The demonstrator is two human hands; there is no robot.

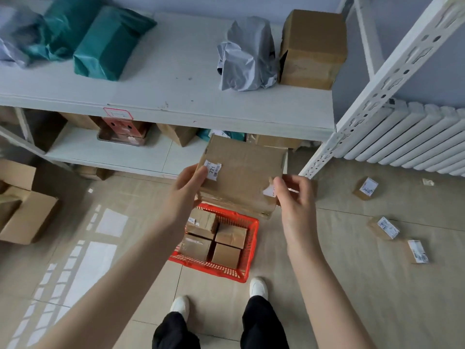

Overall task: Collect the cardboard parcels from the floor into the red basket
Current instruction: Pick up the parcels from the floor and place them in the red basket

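I hold a flat cardboard parcel with a white "221" sticker in the air above the red basket. My left hand grips its left edge, thumb on the sticker corner. My right hand pinches its lower right corner. The basket stands on the floor in front of my feet and holds several small cardboard boxes. Three small labelled parcels lie on the floor at the right: parcel one, parcel two and parcel three.
A white shelf unit stands ahead with green bags, a grey bag and a brown box on top. Open cardboard boxes sit at the left. A white radiator lines the right wall.
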